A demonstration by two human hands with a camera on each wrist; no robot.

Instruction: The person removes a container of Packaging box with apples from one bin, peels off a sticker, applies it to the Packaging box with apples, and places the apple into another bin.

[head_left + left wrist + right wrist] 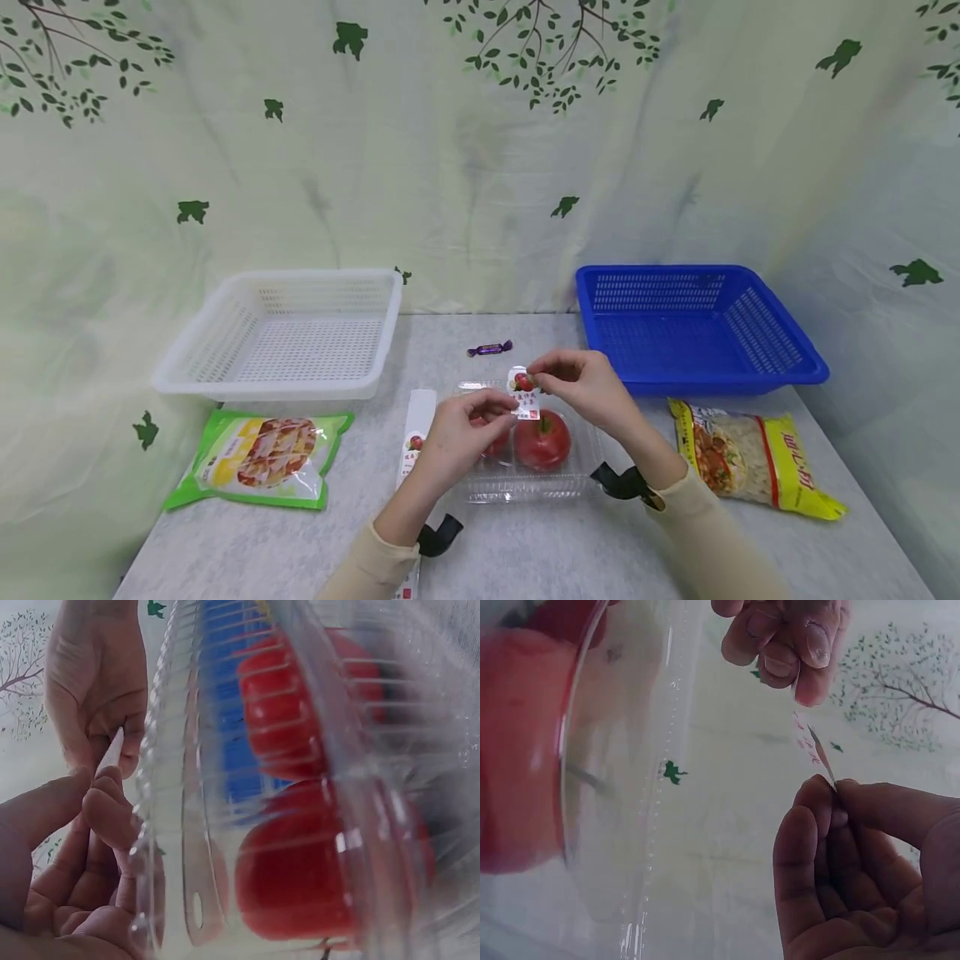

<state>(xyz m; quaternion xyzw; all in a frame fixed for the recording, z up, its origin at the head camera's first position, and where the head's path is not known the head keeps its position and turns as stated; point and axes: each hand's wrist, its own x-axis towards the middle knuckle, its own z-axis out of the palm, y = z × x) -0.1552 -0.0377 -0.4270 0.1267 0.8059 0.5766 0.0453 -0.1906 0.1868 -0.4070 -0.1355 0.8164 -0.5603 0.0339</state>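
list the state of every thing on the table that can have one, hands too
left hand: pinching the label's lower end
right hand: pinching the label's upper end
label: held up between both hands
clear tomato box: tomatoes inside
white basket: empty
blue basket: empty
green snack bag: lying flat
yellow noodle bag: lying flat
purple candy: wrapped

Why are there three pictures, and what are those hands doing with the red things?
All three pictures show the same moment. The big one comes from a camera on a person's head. The other two come from cameras on each wrist, so everything looks huge and blurry.

The left hand and right hand both pinch a paper label above a clear plastic box with tomatoes inside.

On the grey table also lie a white basket, a blue basket, a purple candy, a green snack bag and a yellow noodle bag.
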